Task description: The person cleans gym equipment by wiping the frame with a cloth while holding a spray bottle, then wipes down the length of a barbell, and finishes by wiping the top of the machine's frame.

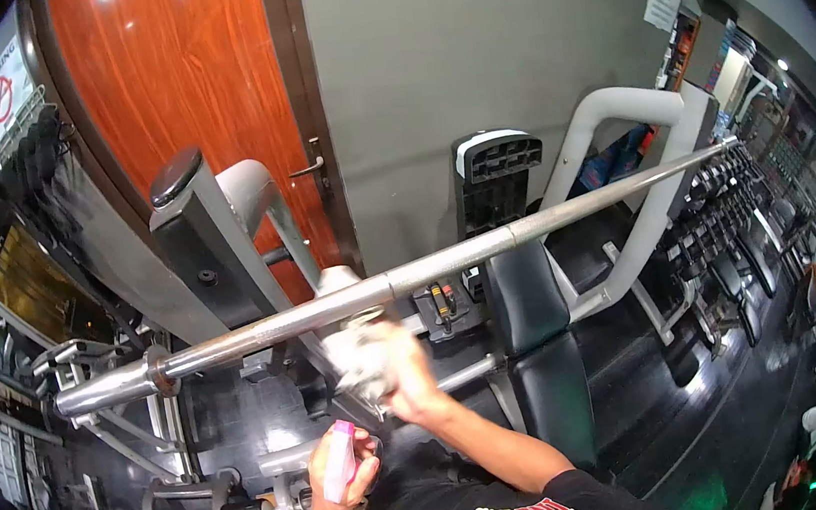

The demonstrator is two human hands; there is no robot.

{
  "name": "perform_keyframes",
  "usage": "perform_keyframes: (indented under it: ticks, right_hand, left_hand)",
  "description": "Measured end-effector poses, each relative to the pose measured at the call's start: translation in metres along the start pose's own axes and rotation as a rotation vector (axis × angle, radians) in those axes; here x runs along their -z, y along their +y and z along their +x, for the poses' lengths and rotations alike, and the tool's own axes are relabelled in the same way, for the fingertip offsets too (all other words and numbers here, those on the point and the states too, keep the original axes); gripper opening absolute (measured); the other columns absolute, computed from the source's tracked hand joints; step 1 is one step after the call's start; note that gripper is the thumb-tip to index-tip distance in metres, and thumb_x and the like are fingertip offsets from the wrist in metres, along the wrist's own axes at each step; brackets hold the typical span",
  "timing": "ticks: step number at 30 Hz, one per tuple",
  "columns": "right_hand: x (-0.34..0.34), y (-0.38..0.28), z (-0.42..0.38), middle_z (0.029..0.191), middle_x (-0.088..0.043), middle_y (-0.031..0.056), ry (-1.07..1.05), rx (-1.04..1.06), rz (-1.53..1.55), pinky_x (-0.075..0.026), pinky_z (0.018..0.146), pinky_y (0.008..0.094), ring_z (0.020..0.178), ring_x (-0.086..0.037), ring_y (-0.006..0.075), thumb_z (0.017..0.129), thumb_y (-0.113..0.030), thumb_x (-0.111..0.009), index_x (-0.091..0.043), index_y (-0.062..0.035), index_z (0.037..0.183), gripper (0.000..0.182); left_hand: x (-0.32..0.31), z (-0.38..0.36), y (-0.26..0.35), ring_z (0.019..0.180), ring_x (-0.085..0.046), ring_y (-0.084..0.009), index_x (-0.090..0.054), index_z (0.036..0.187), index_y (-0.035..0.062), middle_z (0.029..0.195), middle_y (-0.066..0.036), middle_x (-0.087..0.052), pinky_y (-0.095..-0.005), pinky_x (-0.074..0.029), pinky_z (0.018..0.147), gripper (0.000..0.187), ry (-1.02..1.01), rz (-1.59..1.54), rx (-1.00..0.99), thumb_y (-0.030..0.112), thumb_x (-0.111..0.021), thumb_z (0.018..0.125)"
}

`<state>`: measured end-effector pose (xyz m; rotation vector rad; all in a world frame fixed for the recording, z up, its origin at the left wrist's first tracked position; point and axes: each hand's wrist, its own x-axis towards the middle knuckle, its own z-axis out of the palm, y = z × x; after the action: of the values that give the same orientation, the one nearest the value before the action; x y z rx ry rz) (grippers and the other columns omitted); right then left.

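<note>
A long steel barbell [458, 254] runs across the view, from its thick sleeve and collar at the left up to the far right. My right hand [409, 371], blurred by motion, is closed on a whitish cloth [354, 357] just under the bar. Some of the cloth also shows above the bar, so it seems wrapped around it. Lower down, near my body, my left hand [357, 472] grips a small translucent bottle [338, 474] with a bright pink top. The bottle is tilted and apart from the bar.
A black padded bench [548, 380] stands beyond my right arm, between pale rack uprights [617, 231]. Behind the bar are a wooden door [188, 89] and a grey wall [475, 46]. Dumbbells [725, 209] line the right side. Frame parts of machines [198, 490] stand at lower left.
</note>
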<state>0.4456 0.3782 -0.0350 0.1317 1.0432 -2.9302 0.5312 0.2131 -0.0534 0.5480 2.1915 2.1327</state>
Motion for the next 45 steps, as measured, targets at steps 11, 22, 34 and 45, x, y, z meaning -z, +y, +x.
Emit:
perform_keyframes:
  ticks: [11, 22, 34, 45]
  right_hand:
    - [-0.014, -0.021, -0.001, 0.131, -0.045, 0.0070, 0.357, 0.264, 0.099, -0.048, 0.090, 0.0352, 0.111, -0.052, 0.0189, 0.100, -0.012, -0.040, -0.020, -0.0198, 0.145, 0.050]
    - [-0.021, 0.043, 0.020, 0.105, -0.057, 0.0109, -0.182, -0.065, -0.672, -0.045, 0.083, 0.0316, 0.094, -0.054, 0.0147, 0.095, -0.034, -0.055, -0.046, 0.0038, 0.116, 0.044]
    - [0.016, -0.092, -0.028, 0.114, -0.059, 0.0113, -0.444, 0.412, -0.747, -0.042, 0.096, 0.0358, 0.110, -0.055, 0.0192, 0.080, -0.005, -0.067, -0.051, -0.0002, 0.121, 0.044]
    - [-0.060, -0.095, 0.043, 0.102, -0.064, 0.0084, -0.609, 0.890, -1.810, -0.048, 0.082, 0.0386, 0.090, -0.063, 0.0237, 0.070, -0.018, -0.070, -0.061, -0.0125, 0.104, 0.036]
  left_hand:
    - [-0.047, 0.005, -0.008, 0.071, -0.059, -0.0109, -0.055, 0.107, -0.0025, 0.088, -0.009, -0.063, -0.0246, -0.049, 0.066, 0.035, 0.106, -0.101, 0.105, -0.004, -0.069, 0.075]
    - [-0.041, -0.009, 0.011, 0.070, -0.059, -0.0112, -0.054, 0.108, -0.0031, 0.088, -0.010, -0.063, -0.0242, -0.049, 0.065, 0.033, 0.301, 0.008, 0.100, -0.004, -0.067, 0.077]
    - [-0.055, -0.027, 0.001, 0.068, -0.061, -0.0133, -0.054, 0.107, -0.0049, 0.090, -0.012, -0.062, -0.0242, -0.049, 0.063, 0.035, 0.279, -0.074, 0.018, -0.001, -0.068, 0.076]
    - [-0.060, -0.032, 0.005, 0.067, -0.061, -0.0112, -0.054, 0.106, -0.0045, 0.090, -0.012, -0.061, -0.0228, -0.049, 0.061, 0.033, 0.340, -0.056, 0.051, -0.005, -0.067, 0.076]
